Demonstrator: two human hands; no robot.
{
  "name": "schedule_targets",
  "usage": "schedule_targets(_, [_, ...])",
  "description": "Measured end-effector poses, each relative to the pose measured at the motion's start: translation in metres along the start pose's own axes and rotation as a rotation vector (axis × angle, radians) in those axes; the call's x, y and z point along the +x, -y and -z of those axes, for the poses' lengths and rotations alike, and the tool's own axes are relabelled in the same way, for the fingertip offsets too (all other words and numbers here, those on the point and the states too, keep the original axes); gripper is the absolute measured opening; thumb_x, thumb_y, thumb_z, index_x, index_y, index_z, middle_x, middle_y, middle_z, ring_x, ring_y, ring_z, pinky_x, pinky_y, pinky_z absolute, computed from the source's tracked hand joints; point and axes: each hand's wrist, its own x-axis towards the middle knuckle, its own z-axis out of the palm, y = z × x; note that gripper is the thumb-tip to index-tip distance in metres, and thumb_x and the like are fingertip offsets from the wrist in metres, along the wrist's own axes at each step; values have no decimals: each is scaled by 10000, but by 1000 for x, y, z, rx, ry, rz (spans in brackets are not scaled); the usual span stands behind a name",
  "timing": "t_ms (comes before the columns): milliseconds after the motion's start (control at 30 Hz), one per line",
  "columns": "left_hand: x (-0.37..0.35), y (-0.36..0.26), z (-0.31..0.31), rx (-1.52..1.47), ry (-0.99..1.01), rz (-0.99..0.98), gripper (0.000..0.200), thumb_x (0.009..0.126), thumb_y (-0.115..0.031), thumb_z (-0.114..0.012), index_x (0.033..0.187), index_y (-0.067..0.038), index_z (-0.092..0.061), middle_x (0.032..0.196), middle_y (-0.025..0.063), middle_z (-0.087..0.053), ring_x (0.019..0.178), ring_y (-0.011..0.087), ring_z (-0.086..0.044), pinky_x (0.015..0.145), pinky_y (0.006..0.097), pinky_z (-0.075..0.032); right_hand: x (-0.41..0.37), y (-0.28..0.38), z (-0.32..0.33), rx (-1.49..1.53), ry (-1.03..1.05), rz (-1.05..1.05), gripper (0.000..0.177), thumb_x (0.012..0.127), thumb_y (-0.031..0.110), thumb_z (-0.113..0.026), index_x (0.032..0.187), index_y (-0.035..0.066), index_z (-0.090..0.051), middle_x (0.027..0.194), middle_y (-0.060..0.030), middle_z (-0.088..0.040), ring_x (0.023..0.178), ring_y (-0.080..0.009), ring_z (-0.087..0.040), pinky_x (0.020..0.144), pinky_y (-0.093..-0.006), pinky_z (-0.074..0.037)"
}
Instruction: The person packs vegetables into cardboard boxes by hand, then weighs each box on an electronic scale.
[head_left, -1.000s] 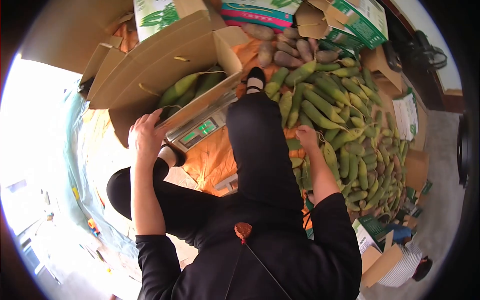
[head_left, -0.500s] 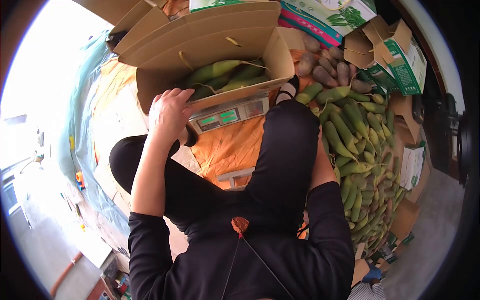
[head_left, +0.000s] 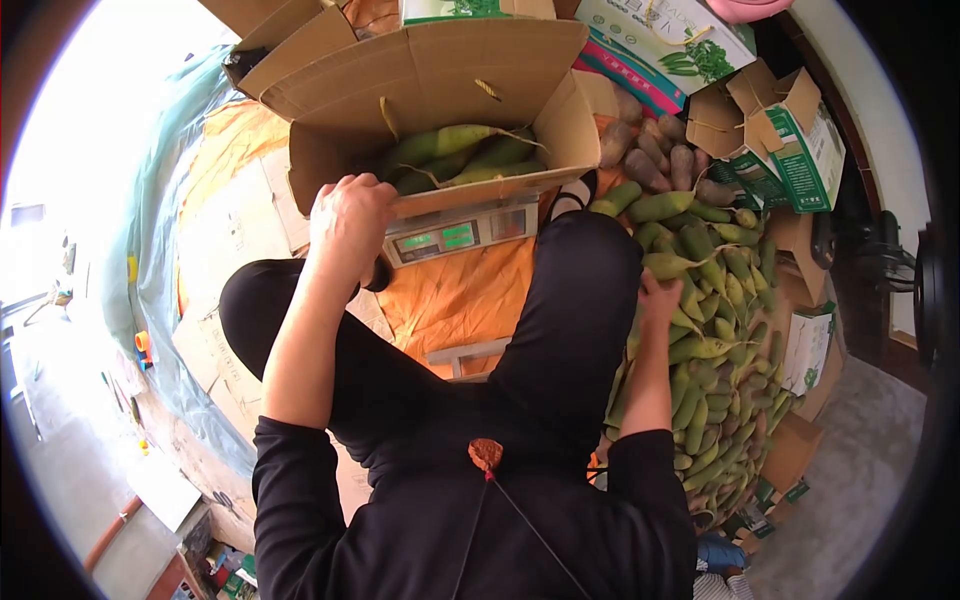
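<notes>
An open cardboard box [head_left: 440,85] with several green radishes [head_left: 440,146] inside stands on a scale [head_left: 462,232] with lit green digits. My left hand [head_left: 350,217] grips the near left rim of this box, its fingers curled over the edge. On the right, my right hand [head_left: 660,297] is at the near edge of a large pile of green radishes [head_left: 712,350], its fingers bent around the end of one radish [head_left: 668,265]. The thumb side is only partly visible.
Reddish-purple roots [head_left: 650,158] lie behind the pile. Open green-and-white cartons [head_left: 805,150] stand at the upper right. Orange sheeting [head_left: 450,300] covers the floor between my knees, and blue-green plastic [head_left: 160,270] hangs at the left. Part of another person [head_left: 722,585] shows at the lower right.
My right hand has come out from behind my right knee and is now at a radish on the pile. My left hand stays on the box rim. The view has shifted slightly.
</notes>
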Motion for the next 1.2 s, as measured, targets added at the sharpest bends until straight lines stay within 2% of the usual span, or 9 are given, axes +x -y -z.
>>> schedule_targets(167, [-2,-1,-5,20,-115,-20,75,715,-99,-595,724,-119,-667,786,38,-595,873,219,-580,753,354,-432,-26,139,7,202,59,444,461,826,62,-662,1222,68,-425,1190,-76,-511,1020,-189,-543,778,-341,-505])
schedule_targets(333, [-1,-2,-6,49,-111,-23,86,715,-100,-586,723,-124,-668,792,37,-595,872,212,-581,742,350,-435,-90,248,-45,459,385,595,456,823,48,-644,1227,49,-432,1181,-86,-529,1058,-208,-559,844,-378,-510])
schedule_targets(467, [0,-2,-6,67,-69,-17,83,713,-96,-589,723,-123,-667,797,44,-594,876,218,-581,734,353,-449,-124,264,-122,563,683,382,446,786,61,-690,1171,72,-465,1114,-80,-557,989,-207,-585,824,-393,-518])
schedule_targets(600, [1,-2,-2,100,-67,-39,80,700,-80,-606,729,-120,-669,802,51,-600,885,225,-588,734,356,-462,-154,241,-197,606,778,163,446,771,72,-713,1150,75,-479,1079,-80,-563,951,-211,-590,773,-426,-534])
schedule_targets(733, [4,0,-3,109,-35,-36,92,693,-68,-611,737,-123,-670,813,55,-612,887,230,-598,738,360,-472,-151,201,-236,575,962,-278,474,814,128,-693,1181,-31,-438,1092,-110,-544,998,-279,-578,773,-433,-536])
schedule_targets(800, [3,2,-6,122,-96,-61,88,707,-121,-618,757,-109,-689,755,64,-593,855,245,-597,721,387,-476,-158,203,-228,492,845,-317,357,855,150,-651,1161,49,-499,1102,-150,-573,1017,-303,-593,804,-438,-527])
schedule_targets(933, [5,1,-4,133,-75,-40,115,714,-127,-617,796,-124,-698,791,57,-595,877,243,-589,738,397,-476,-146,236,-169,267,922,-4,271,869,178,-615,1109,81,-535,1036,-95,-646,893,-195,-652,686,-312,-528])
schedule_targets(1067, [3,1,-5,55,-67,-19,126,726,-183,-635,821,-132,-700,813,49,-599,889,245,-584,769,398,-472,-100,251,-108,155,634,316,236,846,182,-650,1047,64,-609,954,-49,-660,813,-122,-639,649,-238,-496])
schedule_targets(1200, [3,-2,-2,0,-56,22,126,746,-226,-633,795,-117,-672,851,46,-619,930,232,-582,774,397,-450,-63,241,-41,18,330,432,277,879,198,-616,1115,55,-587,1021,-53,-648,872,-128,-622,704,-238,-468])
